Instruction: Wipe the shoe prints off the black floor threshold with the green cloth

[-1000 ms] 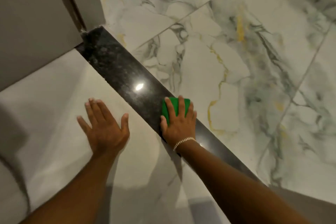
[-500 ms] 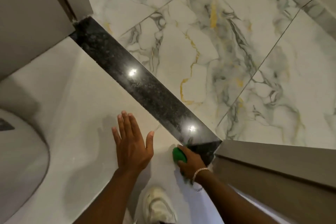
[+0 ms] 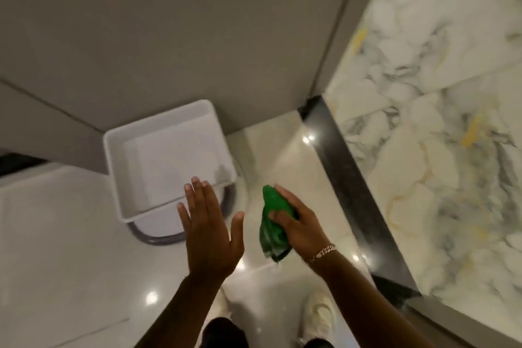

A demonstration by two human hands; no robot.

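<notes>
The black floor threshold runs diagonally at the right, between plain pale tiles and veined marble tiles. My right hand is lifted off the floor, left of the threshold, and holds the crumpled green cloth, which hangs below the fingers. My left hand is raised with flat, spread fingers and holds nothing; it hovers in front of a white basin. No shoe prints can be made out on the blurred threshold.
A white rectangular basin on a grey curved stand sits against the grey wall. My white shoes are on the pale floor below. Marble floor spreads beyond the threshold. A door frame rises at its far end.
The view rose and swung left, away from the threshold. Both hands came off the floor; the right hand lifted the green cloth off the threshold's near end and now holds it bunched in the air.
</notes>
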